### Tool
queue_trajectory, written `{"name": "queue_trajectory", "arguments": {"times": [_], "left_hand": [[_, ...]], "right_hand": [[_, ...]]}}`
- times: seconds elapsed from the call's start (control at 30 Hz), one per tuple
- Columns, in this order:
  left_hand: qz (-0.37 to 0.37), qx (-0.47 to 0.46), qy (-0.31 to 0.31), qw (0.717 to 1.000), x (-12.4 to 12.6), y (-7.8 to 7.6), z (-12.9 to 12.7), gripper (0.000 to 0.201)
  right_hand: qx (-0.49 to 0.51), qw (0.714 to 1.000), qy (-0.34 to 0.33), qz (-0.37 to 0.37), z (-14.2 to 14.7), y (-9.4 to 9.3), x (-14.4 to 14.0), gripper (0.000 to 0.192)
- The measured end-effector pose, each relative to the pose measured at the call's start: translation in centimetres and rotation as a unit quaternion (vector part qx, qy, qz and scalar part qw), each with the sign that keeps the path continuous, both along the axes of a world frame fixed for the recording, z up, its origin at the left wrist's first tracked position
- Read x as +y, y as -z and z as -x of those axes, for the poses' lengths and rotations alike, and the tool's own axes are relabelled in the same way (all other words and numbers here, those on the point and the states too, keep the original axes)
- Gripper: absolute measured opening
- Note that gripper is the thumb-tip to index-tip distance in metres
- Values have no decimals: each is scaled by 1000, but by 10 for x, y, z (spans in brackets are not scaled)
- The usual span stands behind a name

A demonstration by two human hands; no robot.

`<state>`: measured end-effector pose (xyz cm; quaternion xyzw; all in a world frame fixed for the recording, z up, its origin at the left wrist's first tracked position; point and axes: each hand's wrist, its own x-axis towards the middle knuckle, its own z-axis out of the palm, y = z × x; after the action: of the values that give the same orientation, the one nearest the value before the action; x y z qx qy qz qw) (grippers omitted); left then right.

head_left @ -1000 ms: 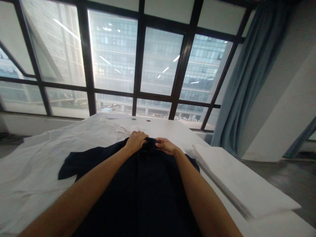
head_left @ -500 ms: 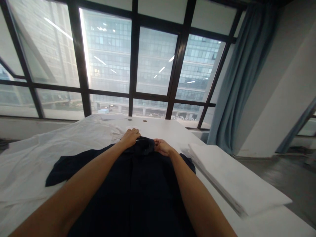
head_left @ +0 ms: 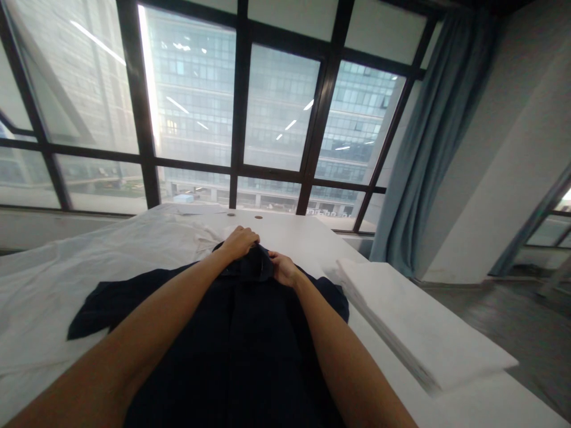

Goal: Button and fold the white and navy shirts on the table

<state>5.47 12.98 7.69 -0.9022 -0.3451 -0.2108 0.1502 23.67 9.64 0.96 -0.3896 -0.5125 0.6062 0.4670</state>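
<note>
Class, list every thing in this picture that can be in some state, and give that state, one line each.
Shirt: dark, spread flat on the table, collar gripped.
Left hand: closed on the collar.
Right hand: closed on the collar.
White cloth: spread out, wrinkled.
White stack: folded, piled.
Curtain: drawn aside.
Table: partly covered.

I am seeing the dark shirt (head_left: 250, 339) running off the bottom edge, so its hem is cut away. My left hand (head_left: 239, 242) is covering the collar, and its fingertips are curling out of sight into the fabric. The right hand (head_left: 282, 268) is hiding its own fingertips too. Two small dark spots (head_left: 244, 216) on the table (head_left: 303, 235) are staying too small to identify.
</note>
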Motion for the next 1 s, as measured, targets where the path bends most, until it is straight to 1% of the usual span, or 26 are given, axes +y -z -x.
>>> {"name": "queue_trajectory", "arguments": {"times": [0.07,0.1,0.13,0.17,0.23,0.27,0.3,0.33,0.37,0.43,0.47,0.53,0.6,0.63,0.7,0.73,0.8,0.9,1.0], "left_hand": [[10,20,16,1000,6,-1,3,20],[14,27,22,999,8,-1,3,21],[15,33,24,999,10,-1,3,21],[13,36,22,999,10,-1,3,20],[1,40,10,999,9,-2,-1,20],[-7,41,5,999,7,-2,-3,20],[-14,43,1,999,6,-3,-6,20],[-20,43,-2,999,4,-4,-8,20],[-23,40,-5,999,3,-5,-9,19],[-24,17,-16,999,2,-6,-6,20],[-19,-2,-25,1000,2,-6,-2,22],[5,-46,-39,998,4,-5,16,31],[52,-68,-21,996,5,-3,43,32],[78,-65,-2,995,5,0,58,32],[118,-40,33,992,3,6,88,39],[130,-25,40,990,2,10,102,43],[131,2,30,991,-2,19,121,45],[116,45,6,992,-5,29,132,39],[106,75,-3,991,-5,29,125,19]], "right_hand": [[-84,996,29,-9,2,4,3,27],[-143,987,57,-35,3,5,4,25],[-208,971,92,-77,5,5,4,21],[-272,944,131,-132,6,4,3,16],[-372,874,203,-240,6,-1,-1,7],[-400,846,221,-275,6,-5,-4,9],[-419,828,224,-299,5,-8,-7,15],[-430,819,217,-312,4,-12,-10,21],[-438,816,200,-319,3,-15,-12,28],[-442,816,170,-333,2,-19,-15,40],[-435,817,167,-339,1,-20,-15,43],[-408,832,176,-333,1,-22,-15,41],[-374,858,173,-307,2,-23,-14,35],[-358,871,167,-292,2,-24,-15,32],[-331,891,149,-271,2,-26,-15,31],[-321,899,136,-263,2,-27,-15,31],[-308,913,98,-248,1,-29,-13,30],[-289,932,16,-217,-3,-37,-6,31],[-291,941,-68,-159,-6,-47,4,32]]}}
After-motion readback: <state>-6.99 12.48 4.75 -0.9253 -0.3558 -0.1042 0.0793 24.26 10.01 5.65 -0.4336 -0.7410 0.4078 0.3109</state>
